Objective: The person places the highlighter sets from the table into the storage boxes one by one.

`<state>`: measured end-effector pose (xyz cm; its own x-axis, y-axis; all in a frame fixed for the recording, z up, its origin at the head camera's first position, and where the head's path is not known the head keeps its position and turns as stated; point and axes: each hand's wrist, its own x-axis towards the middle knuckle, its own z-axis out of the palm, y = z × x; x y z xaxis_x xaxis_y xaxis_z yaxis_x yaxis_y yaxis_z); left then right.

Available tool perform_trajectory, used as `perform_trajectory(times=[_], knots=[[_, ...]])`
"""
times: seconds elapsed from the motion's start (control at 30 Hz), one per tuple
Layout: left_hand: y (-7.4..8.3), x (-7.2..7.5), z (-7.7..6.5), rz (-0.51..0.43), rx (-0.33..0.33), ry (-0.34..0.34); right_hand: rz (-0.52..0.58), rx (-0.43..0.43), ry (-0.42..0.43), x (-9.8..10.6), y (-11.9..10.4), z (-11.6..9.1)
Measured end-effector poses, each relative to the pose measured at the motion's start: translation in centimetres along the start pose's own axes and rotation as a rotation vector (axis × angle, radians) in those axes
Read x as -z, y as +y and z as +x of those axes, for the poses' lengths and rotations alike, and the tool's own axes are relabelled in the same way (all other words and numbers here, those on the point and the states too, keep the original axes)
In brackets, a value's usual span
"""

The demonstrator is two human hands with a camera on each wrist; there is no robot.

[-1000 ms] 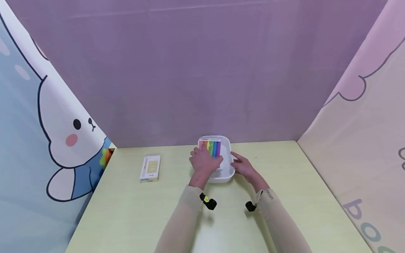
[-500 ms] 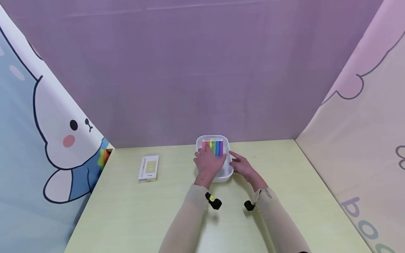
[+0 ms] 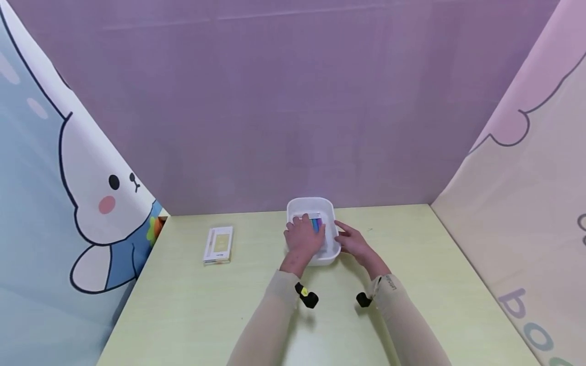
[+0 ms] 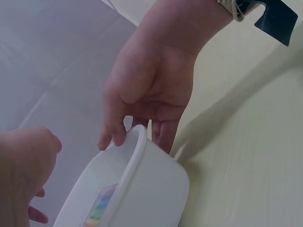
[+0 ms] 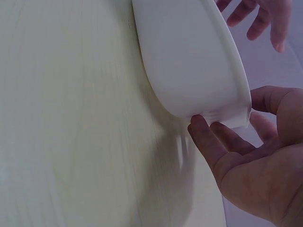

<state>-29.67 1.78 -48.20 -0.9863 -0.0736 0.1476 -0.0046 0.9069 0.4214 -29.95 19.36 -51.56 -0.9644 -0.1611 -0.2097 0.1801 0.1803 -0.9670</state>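
A white plastic tub (image 3: 323,261) stands near the back of the table. Inside it lies a flat pack of rainbow-coloured sticks (image 4: 102,204), mostly covered in the head view by my left hand (image 3: 302,239). That hand is over the tub with its fingers loosely extended; in the right wrist view, the left hand (image 5: 266,16) shows a gap between its fingers and nothing held. My right hand (image 3: 356,245) pinches the tub's near right rim, thumb on the inner side and fingers outside, as the right wrist view shows the hand (image 5: 265,163) close up.
A thin white box (image 3: 218,246) with a yellow panel lies on the pale table (image 3: 183,315), left of the tub. A purple cloth (image 3: 297,101) hangs behind the table's back edge. Printed cloths stand at both sides, the left one showing a rabbit (image 3: 91,203).
The pack has gone from the tub's far end, under my left hand's fingers, to lower and nearer inside the tub. My right hand has stayed at the rim.
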Motion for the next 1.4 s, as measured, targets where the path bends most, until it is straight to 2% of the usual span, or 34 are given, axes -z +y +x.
perform_trajectory(times=[0.43, 0.7, 0.87, 0.97, 1.27, 1.4], knots=[[-4.5, 0.1, 1.4, -0.05, -0.084, -0.017, -0.016, -0.006, 0.006, 0.4, 1.0, 0.9], [-7.8, 0.9, 2.2, -0.086, -0.123, 0.044, -0.018, -0.009, 0.031, 0.8, 0.9, 0.9], [-10.1, 1.8, 2.0, -0.077, -0.152, 0.048, -0.015, -0.002, 0.014, 0.9, 0.6, 1.1], [-11.8, 2.2, 1.8, -0.048, -0.164, 0.029, 0.001, -0.007, 0.02, 0.8, 0.6, 1.4], [-17.0, 3.0, 1.2, 0.018, -0.135, 0.008, 0.004, 0.004, 0.014, 0.6, 0.7, 1.6], [-18.6, 3.3, 0.8, 0.041, -0.115, -0.002, 0.0, 0.0, 0.018, 0.7, 0.6, 1.3]])
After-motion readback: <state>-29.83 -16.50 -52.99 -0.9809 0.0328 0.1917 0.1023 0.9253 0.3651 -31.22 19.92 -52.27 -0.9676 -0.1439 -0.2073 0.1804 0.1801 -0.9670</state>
